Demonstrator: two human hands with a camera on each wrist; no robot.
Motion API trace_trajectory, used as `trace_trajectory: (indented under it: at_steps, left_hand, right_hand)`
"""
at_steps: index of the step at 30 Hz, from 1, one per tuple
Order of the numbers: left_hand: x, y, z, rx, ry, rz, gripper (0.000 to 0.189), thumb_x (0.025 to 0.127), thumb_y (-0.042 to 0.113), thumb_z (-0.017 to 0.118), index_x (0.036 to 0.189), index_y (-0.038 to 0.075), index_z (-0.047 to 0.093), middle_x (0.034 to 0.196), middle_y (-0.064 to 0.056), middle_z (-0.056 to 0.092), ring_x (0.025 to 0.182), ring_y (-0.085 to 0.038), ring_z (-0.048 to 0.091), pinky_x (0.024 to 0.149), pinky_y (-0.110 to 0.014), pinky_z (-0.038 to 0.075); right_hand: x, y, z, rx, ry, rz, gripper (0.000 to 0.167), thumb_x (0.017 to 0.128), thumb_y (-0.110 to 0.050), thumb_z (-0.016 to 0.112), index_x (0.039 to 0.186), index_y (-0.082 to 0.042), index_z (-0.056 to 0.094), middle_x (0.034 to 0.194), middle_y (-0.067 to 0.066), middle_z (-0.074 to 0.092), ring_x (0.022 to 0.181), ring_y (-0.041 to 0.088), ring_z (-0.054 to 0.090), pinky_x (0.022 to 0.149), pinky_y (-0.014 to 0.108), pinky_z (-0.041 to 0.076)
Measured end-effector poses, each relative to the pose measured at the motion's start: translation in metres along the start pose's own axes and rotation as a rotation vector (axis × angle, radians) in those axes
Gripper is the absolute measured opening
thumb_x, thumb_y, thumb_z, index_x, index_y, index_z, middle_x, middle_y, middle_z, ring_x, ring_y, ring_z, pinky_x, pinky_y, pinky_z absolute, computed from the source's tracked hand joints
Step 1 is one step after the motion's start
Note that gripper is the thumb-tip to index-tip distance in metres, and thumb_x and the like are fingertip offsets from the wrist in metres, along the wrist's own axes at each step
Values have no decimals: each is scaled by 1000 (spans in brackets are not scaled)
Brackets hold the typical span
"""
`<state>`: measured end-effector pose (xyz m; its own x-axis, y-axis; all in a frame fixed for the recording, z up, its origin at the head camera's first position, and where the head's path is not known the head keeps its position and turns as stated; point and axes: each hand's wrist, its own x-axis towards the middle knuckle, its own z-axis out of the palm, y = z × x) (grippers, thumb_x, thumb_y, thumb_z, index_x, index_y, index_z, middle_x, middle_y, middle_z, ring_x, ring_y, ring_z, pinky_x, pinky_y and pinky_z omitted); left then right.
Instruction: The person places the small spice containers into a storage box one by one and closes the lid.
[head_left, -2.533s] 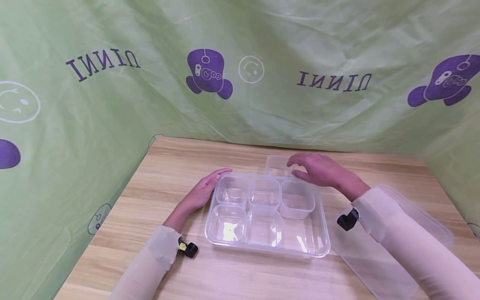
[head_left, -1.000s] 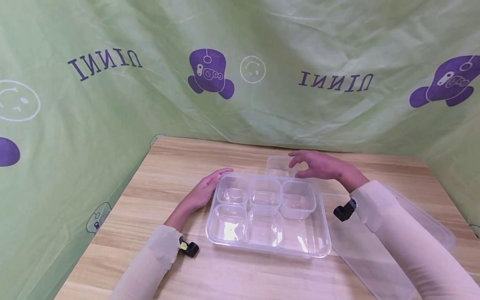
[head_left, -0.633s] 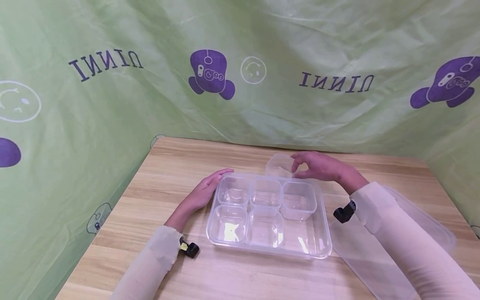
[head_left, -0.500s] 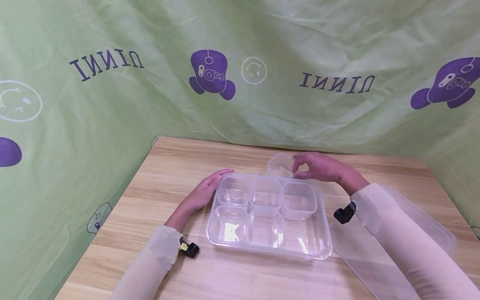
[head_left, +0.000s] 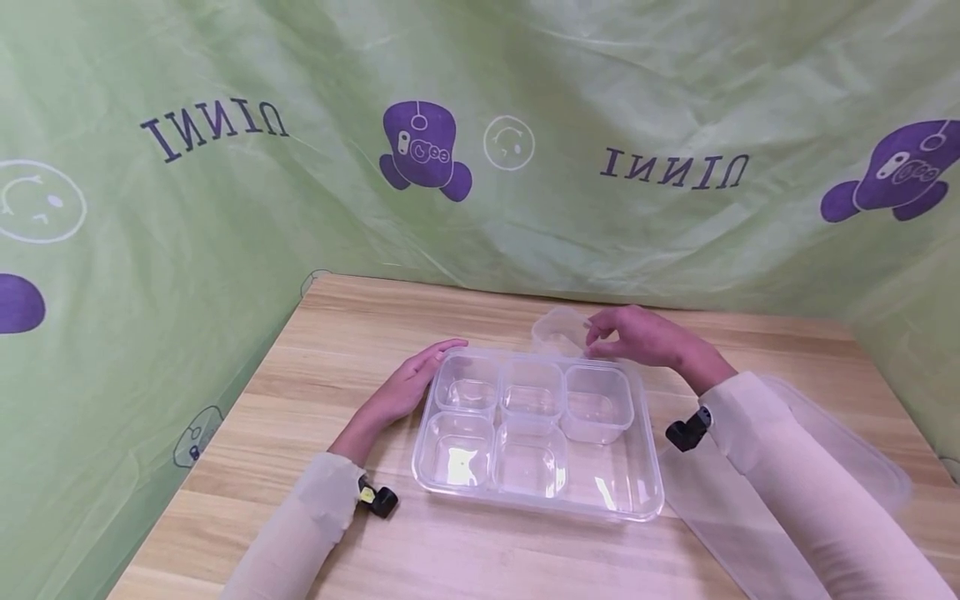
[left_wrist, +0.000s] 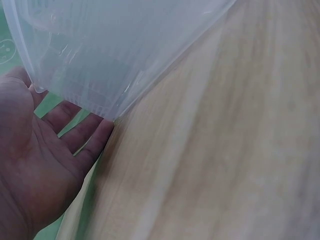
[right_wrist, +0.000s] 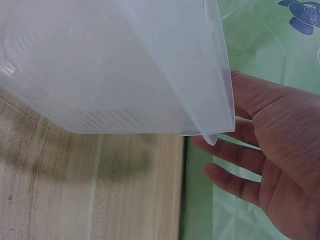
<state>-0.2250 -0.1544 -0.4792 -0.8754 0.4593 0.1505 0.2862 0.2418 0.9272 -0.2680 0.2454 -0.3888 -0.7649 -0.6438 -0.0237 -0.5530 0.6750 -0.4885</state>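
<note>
A large clear plastic box (head_left: pixel 641 467) stands on the table, holding several small clear containers (head_left: pixel 596 400); its front right space is bare. At its back left corner, my left hand (head_left: pixel 405 383) rests against the side, fingers nearly straight, as the left wrist view also shows with the hand (left_wrist: pixel 45 165) by the box wall. Behind the box, my right hand (head_left: pixel 645 337) pinches the right edge of another small container (head_left: pixel 557 329), which is tilted. In the right wrist view, box plastic (right_wrist: pixel 110 70) hides part of the fingers of the right hand (right_wrist: pixel 285 155).
Flat translucent lids lie at the right: one near lid (head_left: pixel 738 517) and one farther lid (head_left: pixel 862 450), partly under the right forearm. The wooden table (head_left: pixel 360 317) ends at a green printed curtain (head_left: pixel 562 242) behind and on both sides.
The right hand has come from hovering over the small container at the back to pinching its right edge, and the container has tilted. The left hand and large box have stayed put.
</note>
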Motion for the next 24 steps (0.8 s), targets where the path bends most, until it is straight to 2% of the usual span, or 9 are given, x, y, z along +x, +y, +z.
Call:
trace_trajectory:
  at_steps: [5,8,16,19,24]
  left_hand:
    - [0,0,0,0,-1,10,44,115,31,33,152,15,51,158,-2,46,149,-24,33,122,-49,24]
    - [0,-2,0,-1,-3,12,44,115,30,33,152,15,51,158,-2,46,149,-24,34,122,-49,24]
    - [0,-1,0,10,-8,-1,45,114,35,33,152,19,51,156,2,47,147,-20,36,121,-46,27]
    - [0,0,0,19,-8,-9,45,114,36,33,153,21,51,156,3,48,147,-18,36,121,-45,27]
    - [0,0,0,4,-14,5,45,115,31,32,153,15,50,157,-3,47,148,-24,36,121,-50,26]
  right_hand:
    - [0,1,2,21,27,-8,16,95,-18,77,104,-5,77,124,22,69,116,37,66,97,54,54]
    - [1,1,3,25,38,-13,15,94,-18,78,102,-5,78,122,22,70,121,39,63,94,53,55]
    - [1,0,3,6,74,14,9,92,-19,80,98,-12,80,109,11,76,120,37,64,95,52,55]
    - [0,0,4,-6,91,6,7,92,-18,81,96,-13,81,104,5,77,113,33,68,94,51,56]
    - [-1,-1,4,4,115,17,5,92,-18,81,94,-14,81,99,2,76,93,22,72,83,46,60]
